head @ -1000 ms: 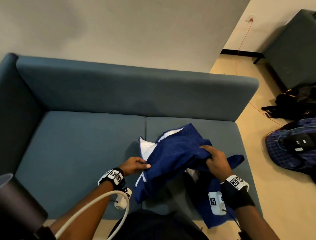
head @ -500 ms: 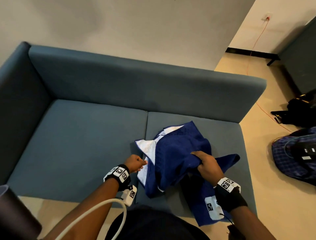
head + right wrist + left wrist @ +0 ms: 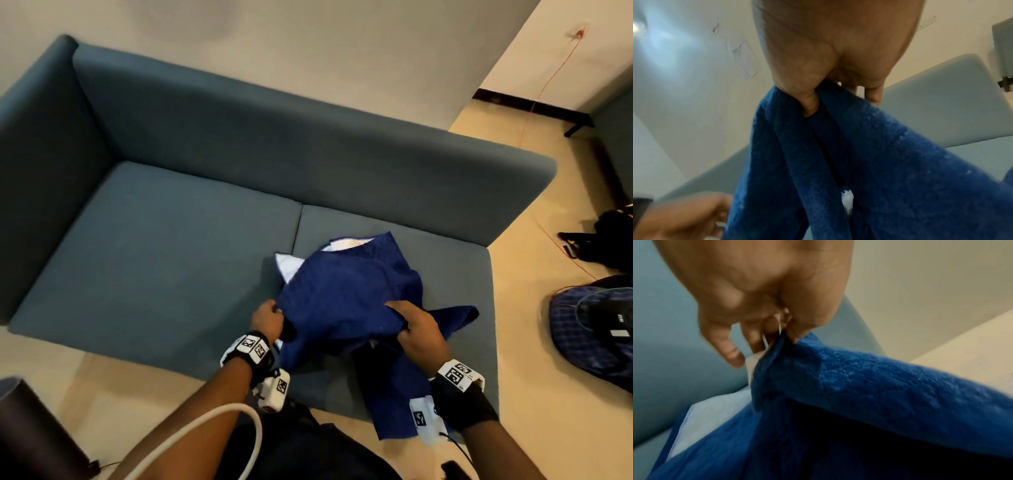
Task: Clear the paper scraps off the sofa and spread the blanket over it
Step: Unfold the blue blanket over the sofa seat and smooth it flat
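Note:
A dark blue blanket (image 3: pixel 346 294) with a white underside lies bunched on the right seat cushion of the teal sofa (image 3: pixel 154 257). Part of it hangs over the front edge. My left hand (image 3: pixel 270 317) pinches the blanket's left edge (image 3: pixel 777 350) between thumb and fingers. My right hand (image 3: pixel 416 329) grips a fold of the blanket (image 3: pixel 838 146) on the right side and holds it raised off the cushion. The white underside (image 3: pixel 291 265) shows at the blanket's far left corner. No paper scraps show on the seat.
The left seat cushion is bare. Dark bags (image 3: pixel 609 240) and a blue checked bag (image 3: pixel 592 318) lie on the beige floor right of the sofa. A red cable (image 3: pixel 534 102) runs from the wall. A dark cylinder (image 3: pixel 30 431) stands at the lower left.
My left hand has closed onto the blanket's left edge and moved nearer the front of the seat. The right hand keeps its hold. The camera view has shifted left and back.

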